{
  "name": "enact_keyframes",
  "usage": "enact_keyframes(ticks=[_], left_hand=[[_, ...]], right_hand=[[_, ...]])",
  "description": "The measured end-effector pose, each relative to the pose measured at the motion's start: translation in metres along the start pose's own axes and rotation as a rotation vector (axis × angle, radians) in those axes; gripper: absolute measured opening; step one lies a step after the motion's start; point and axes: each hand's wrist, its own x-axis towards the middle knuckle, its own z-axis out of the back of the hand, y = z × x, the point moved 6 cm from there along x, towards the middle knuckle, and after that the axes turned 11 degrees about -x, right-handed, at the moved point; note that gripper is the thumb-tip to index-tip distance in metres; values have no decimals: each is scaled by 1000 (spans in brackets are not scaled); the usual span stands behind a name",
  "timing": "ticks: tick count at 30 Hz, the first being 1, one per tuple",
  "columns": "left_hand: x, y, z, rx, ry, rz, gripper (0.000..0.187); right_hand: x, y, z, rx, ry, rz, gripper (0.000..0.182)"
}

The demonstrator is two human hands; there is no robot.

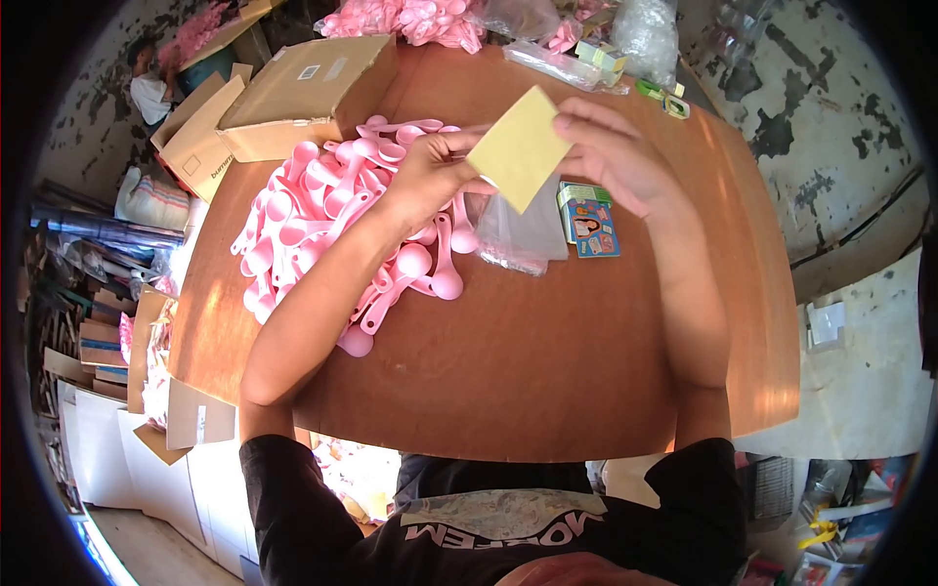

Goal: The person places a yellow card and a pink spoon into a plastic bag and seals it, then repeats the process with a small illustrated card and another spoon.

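My left hand [433, 181] grips the lower left edge of a plain yellow card [520, 148], with its fingers closed and a bit of pink showing beside them. At the card's upper right edge, my right hand [616, 156] pinches it between thumb and fingers. Below the card lie clear plastic bags [528, 234] on the brown table [508, 361]. Just right of the bags is a small stack of printed blue and green cards [591, 223]. A large heap of pink scoops [332, 200] spreads left of the bags, partly behind my left forearm.
A closed cardboard box [308, 93] stands at the back left, beside an open carton [200, 132]. Pink bagged items [410, 20], plastic packs [562, 66] and green scissors [664, 98] lie along the far edge. Another person [149, 93] is at the far left.
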Motion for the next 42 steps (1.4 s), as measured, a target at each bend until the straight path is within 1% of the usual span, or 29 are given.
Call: enact_keyframes(ticks=[1,2,3,4,6,7,8,9,10,11,13,14,15,16,18,19,21,22,23,24,26,27,31,33,34,36,38,40,42], left_hand=[[-4,-6,-3,40,-56,-49,26],[-6,-11,-4,79,-114,-100,29],[-6,-14,-3,5,-162,-149,27],[-4,-10,-5,7,-163,-150,27],[-8,-21,5,64,-354,-529,24],[-5,-19,10,6,-410,-557,29],[-5,-17,15,7,-411,-558,29],[-9,-25,12,137,-390,-575,26],[-13,-31,8,267,-367,-591,24],[-14,-31,7,285,-333,-555,17],[-19,-38,-10,205,-287,-568,16],[-20,-40,-16,123,-241,-574,18],[-20,-39,-16,209,-216,-582,27],[-21,-38,-13,208,-216,-584,27],[-20,-32,-15,206,-123,-476,27],[-20,-33,-15,205,-122,-477,27],[-17,-28,-11,173,-169,-345,31],[-15,-26,-8,170,-169,-344,31],[-10,-19,-5,69,-100,-291,33],[-7,-15,-7,-32,-31,-237,36],[-7,-10,-7,-52,-57,-232,38],[-8,-11,-10,-25,-36,-213,38],[-6,-4,-13,76,28,-170,38],[-3,-2,-12,38,50,-208,39],[-2,-3,-11,1,69,-247,39],[-1,-1,-10,-3,56,-220,38],[-2,0,-13,-8,44,-192,38],[-4,-3,-16,62,10,-226,37],[-1,-8,-18,107,49,-208,36]], right_hand=[[1,-3,-7,20,70,-25,17],[3,-3,-9,18,71,-19,17],[5,-5,-12,48,68,-20,17],[6,-7,-14,79,67,-23,17],[7,-10,-16,127,40,-5,18],[7,-11,-17,190,30,-24,21],[8,-11,-17,252,19,-42,24],[8,-12,-19,253,21,-41,24],[9,-16,-22,347,33,-76,28],[10,-19,-25,441,47,-109,32],[10,-17,-28,481,69,-89,34],[9,-15,-30,524,89,-72,37],[9,-15,-32,521,89,-72,37],[9,-14,-33,516,87,-54,35],[7,-12,-33,510,84,-34,33],[6,-10,-30,434,48,-14,29],[2,-4,-24,358,10,5,26],[-1,7,-9,78,-171,128,22],[-7,20,3,-205,-346,249,19],[-6,21,10,-207,-343,245,19],[-16,41,26,-623,-594,481,18],[-17,41,30,-540,-601,460,17],[-19,38,34,-509,-623,436,17],[-15,37,28,-681,-517,484,16],[-16,37,29,-681,-517,484,16],[-11,28,24,-706,-361,352,16],[-9,25,20,-723,-331,354,16],[-8,22,13,-757,-276,358,18],[-9,23,9,-769,-291,317,22]])
